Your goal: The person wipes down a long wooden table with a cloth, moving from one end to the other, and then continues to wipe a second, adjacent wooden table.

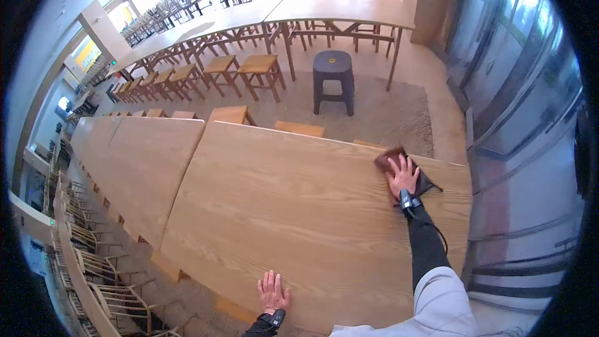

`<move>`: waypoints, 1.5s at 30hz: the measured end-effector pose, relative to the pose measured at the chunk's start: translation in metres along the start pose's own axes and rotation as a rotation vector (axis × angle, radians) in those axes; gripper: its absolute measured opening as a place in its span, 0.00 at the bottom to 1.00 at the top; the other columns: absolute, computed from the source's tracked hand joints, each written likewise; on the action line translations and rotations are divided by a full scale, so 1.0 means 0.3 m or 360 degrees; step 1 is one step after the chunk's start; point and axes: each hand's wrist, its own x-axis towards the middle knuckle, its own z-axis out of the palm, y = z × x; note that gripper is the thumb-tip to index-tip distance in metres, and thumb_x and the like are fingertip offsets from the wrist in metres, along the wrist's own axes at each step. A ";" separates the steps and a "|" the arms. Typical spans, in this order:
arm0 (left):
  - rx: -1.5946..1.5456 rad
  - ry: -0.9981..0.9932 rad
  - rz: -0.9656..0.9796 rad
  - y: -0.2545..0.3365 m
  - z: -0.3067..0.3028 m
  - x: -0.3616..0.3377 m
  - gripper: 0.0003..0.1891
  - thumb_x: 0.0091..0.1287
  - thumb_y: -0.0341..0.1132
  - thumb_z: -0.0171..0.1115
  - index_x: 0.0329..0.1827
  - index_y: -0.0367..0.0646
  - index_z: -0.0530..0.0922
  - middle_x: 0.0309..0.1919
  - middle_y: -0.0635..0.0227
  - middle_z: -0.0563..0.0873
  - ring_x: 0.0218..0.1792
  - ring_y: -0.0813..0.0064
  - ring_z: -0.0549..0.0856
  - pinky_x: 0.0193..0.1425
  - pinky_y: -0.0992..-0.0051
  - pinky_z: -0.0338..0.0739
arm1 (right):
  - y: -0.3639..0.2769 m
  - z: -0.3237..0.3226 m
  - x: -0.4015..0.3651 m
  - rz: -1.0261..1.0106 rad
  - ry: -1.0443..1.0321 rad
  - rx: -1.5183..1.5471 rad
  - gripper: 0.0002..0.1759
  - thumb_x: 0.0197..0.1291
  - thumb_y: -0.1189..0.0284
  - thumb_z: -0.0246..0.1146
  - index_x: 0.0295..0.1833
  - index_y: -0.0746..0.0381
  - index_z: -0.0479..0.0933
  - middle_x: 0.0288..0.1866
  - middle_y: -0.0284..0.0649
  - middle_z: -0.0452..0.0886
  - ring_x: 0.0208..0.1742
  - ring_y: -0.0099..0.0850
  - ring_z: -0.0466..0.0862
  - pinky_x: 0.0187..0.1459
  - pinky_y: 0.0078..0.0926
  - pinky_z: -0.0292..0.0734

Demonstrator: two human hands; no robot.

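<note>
Head view: the right hand (402, 176) lies flat on a brown cloth (382, 160). Its fingers are spread apart and press down from the top. They are not curled round the cloth. The cloth sits on the long table (293, 206), near the far edge and the right end. The left hand (273, 291) lies flat on the near edge w/ fingers a bit apart and nothing in it. Both wrists have a small dark band. The right one (407, 201) has a thin wire running down the black sleeve (424, 243).

What could go wrong, I think:
- The cloth is v. close to the far edge, so a hard push could send it off onto the rug (387, 112).
- The arm is stretched far, so the body leans on the left hand. If that hand slips, the person could tip fwd.
- The wire could snag on the table.

Stuff & shapes:
- Table: pale wood w/ wavy grain lines, smooth, flat.
- Cloth: soft, thin, crumpled, w/ a corner poking out to the right.
- Past the table is a dark stool (334, 78). It looks like plastic, w/ a square top.
- The wood stools (259, 68) are boxy w/ thin legs.
</note>
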 end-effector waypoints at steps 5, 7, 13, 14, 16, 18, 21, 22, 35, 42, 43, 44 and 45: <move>-0.0075 -0.0113 -0.0071 0.022 -0.055 0.009 0.33 0.59 0.44 0.60 0.68 0.41 0.67 0.72 0.53 0.65 0.75 0.52 0.61 0.76 0.46 0.51 | 0.008 0.026 0.124 0.0091 -0.0084 -0.0012 0.31 0.61 0.50 0.61 0.71 0.34 0.66 0.76 0.29 0.61 0.78 0.39 0.57 0.70 0.67 0.53; -0.0080 -0.0051 -0.0048 0.017 -0.040 0.000 0.33 0.60 0.43 0.60 0.68 0.41 0.68 0.73 0.54 0.65 0.75 0.53 0.62 0.76 0.46 0.52 | -0.004 0.012 0.115 0.0088 -0.0152 -0.0003 0.31 0.62 0.50 0.60 0.72 0.34 0.66 0.77 0.29 0.60 0.78 0.38 0.56 0.70 0.67 0.52; -0.0071 0.0017 -0.0038 0.021 -0.047 0.008 0.33 0.60 0.44 0.60 0.69 0.41 0.68 0.73 0.56 0.65 0.75 0.54 0.62 0.76 0.47 0.52 | -0.075 -0.011 -0.022 -0.0069 -0.0104 -0.0038 0.33 0.61 0.49 0.60 0.73 0.36 0.65 0.79 0.32 0.57 0.79 0.41 0.54 0.72 0.65 0.50; -0.0094 0.0013 -0.0026 0.021 -0.039 0.013 0.33 0.60 0.44 0.60 0.69 0.41 0.68 0.73 0.56 0.65 0.75 0.54 0.62 0.76 0.47 0.52 | -0.104 -0.028 -0.074 -0.0129 -0.0130 -0.0029 0.34 0.60 0.50 0.61 0.73 0.36 0.65 0.79 0.35 0.57 0.79 0.43 0.54 0.72 0.65 0.49; -0.0057 0.0052 -0.0018 0.017 -0.035 0.005 0.33 0.60 0.44 0.61 0.69 0.41 0.68 0.73 0.56 0.65 0.75 0.55 0.61 0.76 0.48 0.52 | -0.180 -0.098 -0.203 -0.0245 -0.0154 0.0067 0.34 0.60 0.50 0.61 0.72 0.37 0.65 0.79 0.36 0.58 0.79 0.44 0.54 0.72 0.65 0.49; -0.0034 0.0073 -0.0004 0.013 -0.024 0.005 0.33 0.60 0.45 0.61 0.68 0.42 0.69 0.73 0.57 0.66 0.75 0.56 0.62 0.75 0.47 0.54 | -0.273 -0.181 -0.352 -0.0331 -0.0178 0.0174 0.32 0.60 0.51 0.61 0.70 0.40 0.69 0.78 0.37 0.60 0.79 0.45 0.54 0.72 0.65 0.48; -0.0017 0.0107 0.0013 0.012 -0.018 0.007 0.33 0.60 0.46 0.62 0.68 0.43 0.70 0.73 0.58 0.66 0.74 0.58 0.63 0.75 0.47 0.55 | -0.401 -0.305 -0.602 -0.0477 -0.0298 0.0328 0.31 0.58 0.54 0.64 0.68 0.43 0.72 0.78 0.39 0.60 0.79 0.46 0.54 0.72 0.64 0.48; -0.0002 0.0112 -0.0001 0.013 -0.016 0.010 0.33 0.60 0.46 0.62 0.68 0.42 0.70 0.73 0.58 0.65 0.74 0.58 0.62 0.75 0.47 0.55 | -0.435 -0.330 -0.695 -0.0540 -0.0312 0.0378 0.31 0.57 0.55 0.65 0.68 0.42 0.72 0.78 0.39 0.60 0.79 0.47 0.55 0.72 0.65 0.48; -0.0166 0.0094 0.0019 -0.037 0.043 0.006 0.31 0.67 0.47 0.56 0.72 0.47 0.66 0.76 0.63 0.62 0.77 0.62 0.57 0.78 0.51 0.49 | -0.512 -0.639 -1.514 -0.0972 -0.0588 0.0481 0.35 0.51 0.54 0.68 0.68 0.35 0.71 0.77 0.33 0.63 0.79 0.43 0.56 0.72 0.65 0.47; -0.0006 0.0222 -0.0222 -0.385 0.023 0.040 0.33 0.68 0.46 0.56 0.75 0.47 0.62 0.77 0.63 0.58 0.78 0.62 0.54 0.79 0.51 0.47 | -0.432 -0.573 -1.312 -0.0888 -0.0541 0.0396 0.32 0.51 0.57 0.68 0.65 0.38 0.74 0.74 0.34 0.66 0.77 0.42 0.59 0.71 0.66 0.48; 0.0038 0.0144 -0.0385 -0.433 0.009 0.049 0.33 0.68 0.46 0.56 0.75 0.46 0.61 0.78 0.63 0.58 0.78 0.62 0.54 0.79 0.51 0.47 | -0.420 -0.555 -1.239 -0.0818 -0.0545 0.0415 0.32 0.51 0.58 0.68 0.65 0.39 0.74 0.74 0.34 0.66 0.77 0.43 0.59 0.71 0.66 0.48; 0.0082 0.0061 -0.0546 -0.454 -0.010 0.056 0.33 0.68 0.46 0.56 0.75 0.45 0.60 0.78 0.62 0.58 0.78 0.61 0.54 0.79 0.51 0.47 | -0.405 -0.524 -1.170 -0.0772 -0.0503 0.0470 0.34 0.49 0.58 0.69 0.66 0.40 0.73 0.74 0.35 0.65 0.77 0.43 0.58 0.72 0.66 0.47; 0.0082 0.0058 -0.0558 -0.444 -0.039 0.062 0.33 0.68 0.46 0.56 0.75 0.45 0.60 0.78 0.62 0.58 0.78 0.61 0.54 0.79 0.51 0.47 | -0.390 -0.500 -1.090 -0.0769 -0.0497 0.0415 0.36 0.48 0.59 0.70 0.67 0.40 0.72 0.75 0.35 0.64 0.78 0.43 0.57 0.72 0.65 0.46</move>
